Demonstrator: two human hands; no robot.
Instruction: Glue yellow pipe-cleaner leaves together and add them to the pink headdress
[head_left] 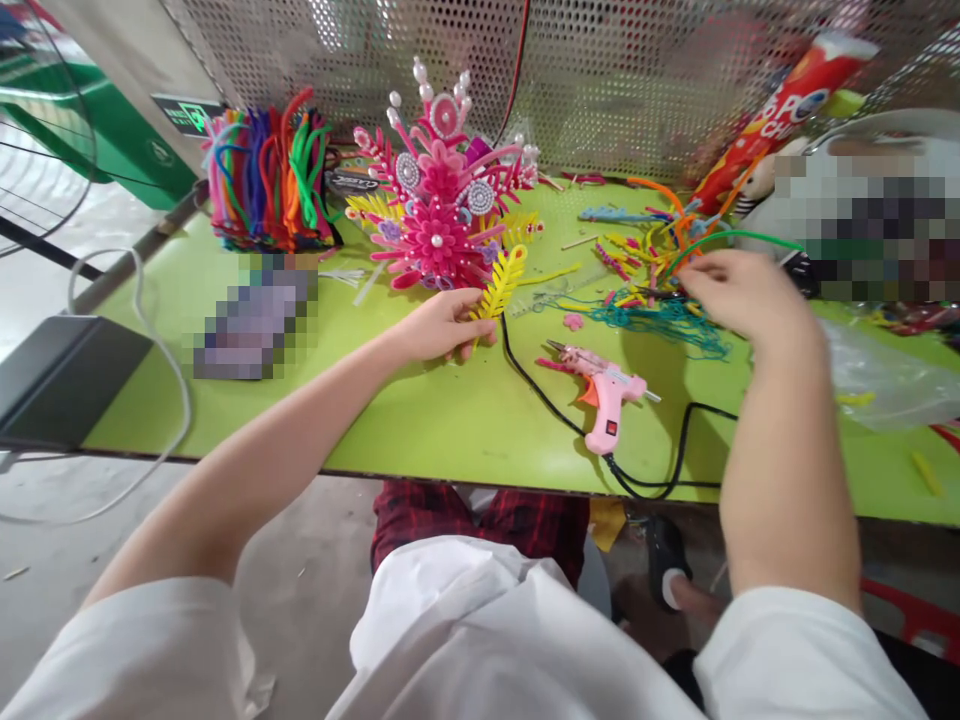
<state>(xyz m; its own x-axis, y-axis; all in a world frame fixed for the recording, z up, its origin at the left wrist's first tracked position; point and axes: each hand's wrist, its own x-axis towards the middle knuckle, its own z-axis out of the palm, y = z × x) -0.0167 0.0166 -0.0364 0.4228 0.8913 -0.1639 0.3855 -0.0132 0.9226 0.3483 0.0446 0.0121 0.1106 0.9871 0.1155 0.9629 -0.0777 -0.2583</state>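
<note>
Holding yellow leaf-like piece in left hand, fingers closed round its base, just in front of pink flower ornament. Right hand at craft-stem pile, right of ornament; grip: cannot tell. Pink glue gun on bench, nearer wearer than ornament.

Green table: pink glue gun (red switch on handle), teal strands, small pink flower lying on it.

Arms apart, left fingers pinched
</note>
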